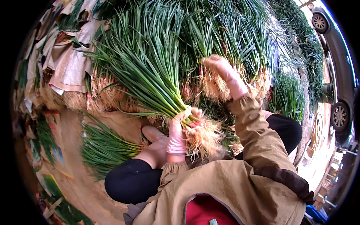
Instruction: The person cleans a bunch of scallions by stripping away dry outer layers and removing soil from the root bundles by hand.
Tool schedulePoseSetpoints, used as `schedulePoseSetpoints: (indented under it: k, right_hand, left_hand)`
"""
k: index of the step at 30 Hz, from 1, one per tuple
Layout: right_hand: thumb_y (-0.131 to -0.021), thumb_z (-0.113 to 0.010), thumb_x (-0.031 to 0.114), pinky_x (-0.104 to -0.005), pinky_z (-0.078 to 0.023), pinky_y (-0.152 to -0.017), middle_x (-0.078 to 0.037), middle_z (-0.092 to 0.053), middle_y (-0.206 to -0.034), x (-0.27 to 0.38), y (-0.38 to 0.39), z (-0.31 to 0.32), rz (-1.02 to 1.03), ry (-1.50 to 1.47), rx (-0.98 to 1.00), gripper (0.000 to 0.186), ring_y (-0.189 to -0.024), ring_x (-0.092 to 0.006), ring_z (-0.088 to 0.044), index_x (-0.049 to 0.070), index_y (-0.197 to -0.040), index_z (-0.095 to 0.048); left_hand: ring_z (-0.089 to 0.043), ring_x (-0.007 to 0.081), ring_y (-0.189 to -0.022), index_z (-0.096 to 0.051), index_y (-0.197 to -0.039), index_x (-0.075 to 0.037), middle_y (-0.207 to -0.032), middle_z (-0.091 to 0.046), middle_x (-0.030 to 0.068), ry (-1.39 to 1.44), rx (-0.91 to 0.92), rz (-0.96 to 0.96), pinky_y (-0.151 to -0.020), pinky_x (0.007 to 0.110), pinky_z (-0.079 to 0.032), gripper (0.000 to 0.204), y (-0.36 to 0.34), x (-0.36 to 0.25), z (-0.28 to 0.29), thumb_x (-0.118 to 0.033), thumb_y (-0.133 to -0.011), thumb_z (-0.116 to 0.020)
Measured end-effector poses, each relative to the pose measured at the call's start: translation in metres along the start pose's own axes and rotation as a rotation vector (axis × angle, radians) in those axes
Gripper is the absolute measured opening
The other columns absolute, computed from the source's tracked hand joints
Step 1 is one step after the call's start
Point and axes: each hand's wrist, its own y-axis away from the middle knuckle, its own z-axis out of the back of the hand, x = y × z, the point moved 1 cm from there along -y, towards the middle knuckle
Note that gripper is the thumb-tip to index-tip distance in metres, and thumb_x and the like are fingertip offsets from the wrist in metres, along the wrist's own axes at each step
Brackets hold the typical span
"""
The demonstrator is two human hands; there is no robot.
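Note:
My left hand (179,131), in a thin pale pink glove, is closed around the lower stems of a thick bunch of what looks like green garlic (159,77). Its long leaves fan away to the upper left, and the tangled yellowish roots (204,137) stick out on the near right side of the fist. Farther off, my right hand (222,69) reaches into the heap of the same plants (236,37). Its fingers, slightly blurred, curl at the stem bases above a hanging clump of roots (215,87); the fingertips are partly hidden.
A smaller bundle of greens (107,148) lies on the brown ground sheet (75,131) by my left knee. Worn sacking (77,60) covers plants at the far left. More greens (288,93) lie at the right, with a parked car (339,71) beyond.

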Motion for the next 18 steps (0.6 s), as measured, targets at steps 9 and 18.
schedulePoseSetpoints:
  k: [9, 18]
  right_hand:
    - [-0.099, -0.057, 0.031, -0.0257, -0.048, -0.056, -0.002, -0.066, -0.082, -0.040, 0.111, -0.069, -0.054, -0.232, 0.336, 0.031, -0.064, -0.0080, -0.058, 0.002, -0.103, -0.066]
    - [-0.093, -0.060, 0.023, -0.0244, -0.045, -0.061, -0.006, -0.066, -0.082, -0.119, 0.080, -0.024, -0.108, -0.246, 0.074, 0.018, -0.064, -0.0132, -0.055, 0.006, -0.095, -0.064]
  left_hand:
    - [-0.065, 0.0232, -0.062, -0.059, -0.099, 0.002, -0.082, -0.065, 0.0129, -0.212, -0.133, 0.047, -0.053, 0.032, -0.056, 0.021, 0.002, 0.008, 0.000, -0.016, -0.090, -0.060]
    - [-0.061, 0.0173, -0.065, -0.059, -0.098, 0.002, -0.082, -0.063, 0.0106, 0.018, 0.084, -0.045, -0.055, 0.025, -0.051, 0.020, 0.026, 0.001, -0.037, -0.017, -0.091, -0.056]
